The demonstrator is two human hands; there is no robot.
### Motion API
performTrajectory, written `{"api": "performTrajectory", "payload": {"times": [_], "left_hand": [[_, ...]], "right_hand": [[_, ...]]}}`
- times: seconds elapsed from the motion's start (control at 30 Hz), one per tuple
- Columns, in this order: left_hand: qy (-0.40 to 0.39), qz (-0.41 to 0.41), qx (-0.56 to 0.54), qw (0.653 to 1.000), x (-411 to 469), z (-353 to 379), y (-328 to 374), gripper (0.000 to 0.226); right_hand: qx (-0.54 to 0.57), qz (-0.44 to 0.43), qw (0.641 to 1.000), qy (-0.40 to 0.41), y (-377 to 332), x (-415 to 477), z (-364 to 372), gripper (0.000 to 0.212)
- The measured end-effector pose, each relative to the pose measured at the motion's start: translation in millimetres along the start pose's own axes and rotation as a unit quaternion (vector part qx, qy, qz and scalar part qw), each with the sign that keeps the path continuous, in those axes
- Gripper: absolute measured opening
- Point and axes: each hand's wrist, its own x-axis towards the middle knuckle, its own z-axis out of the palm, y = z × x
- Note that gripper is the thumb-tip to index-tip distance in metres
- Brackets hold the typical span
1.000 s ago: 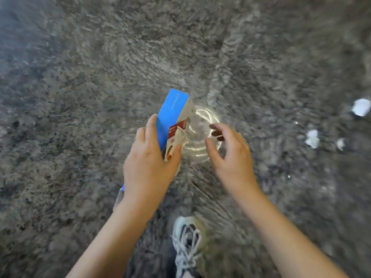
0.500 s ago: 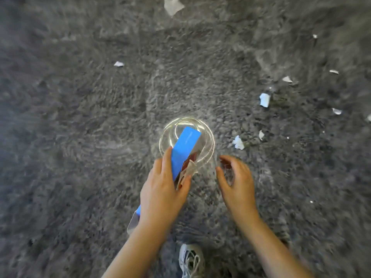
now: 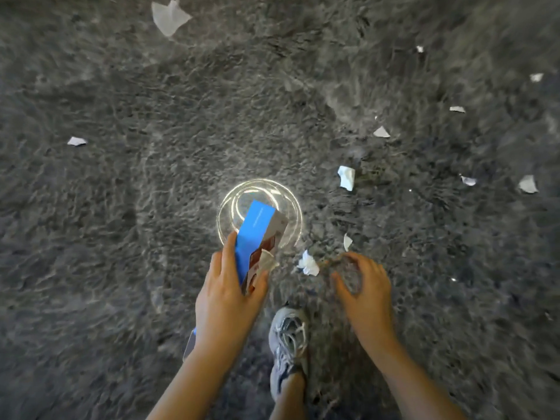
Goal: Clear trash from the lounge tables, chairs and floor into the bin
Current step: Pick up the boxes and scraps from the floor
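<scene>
Many paper scraps litter carpet. Your left hand grips blue carton, tip over clear cup. Your right hand, half-curled, empty, hovers beside nearest scrap; likely next move: pinch it.

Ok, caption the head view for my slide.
Left hand grips a blue carton over a clear cup; right hand hovers near a crumpled paper scrap on grey carpet.

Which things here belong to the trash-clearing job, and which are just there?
Job:
- blue carton, gripped by the left hand
- clear cup
- crumpled scrap by the right hand
- torn paper
- large white scrap

Not the job:
- grey carpet
- shoe
</scene>
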Motion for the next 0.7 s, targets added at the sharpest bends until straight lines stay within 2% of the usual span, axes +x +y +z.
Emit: {"api": "performTrajectory", "payload": {"times": [0.23, 0.4, 0.63, 0.7], "left_hand": [[0.013, -0.024, 0.007, 1.000, 69.1, 98.5, 1.1, 0.083], [0.064, -0.041, -0.013, 0.997, 103.5, 183.3, -20.4, 0.075], [0.080, -0.012, -0.023, 0.996, 152.8, 276.9, -64.7, 0.080], [0.085, -0.011, -0.033, 0.996, 167.7, 288.4, -76.8, 0.081]], "right_hand": [[-0.044, -0.038, 0.995, -0.083, 96.1, 97.2, 24.9, 0.035], [-0.077, -0.135, 0.976, -0.151, 172.0, 131.0, 91.6, 0.037], [-0.148, -0.340, 0.893, -0.257, 251.6, 151.7, 184.6, 0.057], [-0.163, -0.396, 0.866, -0.259, 260.5, 160.5, 202.5, 0.060]]}}
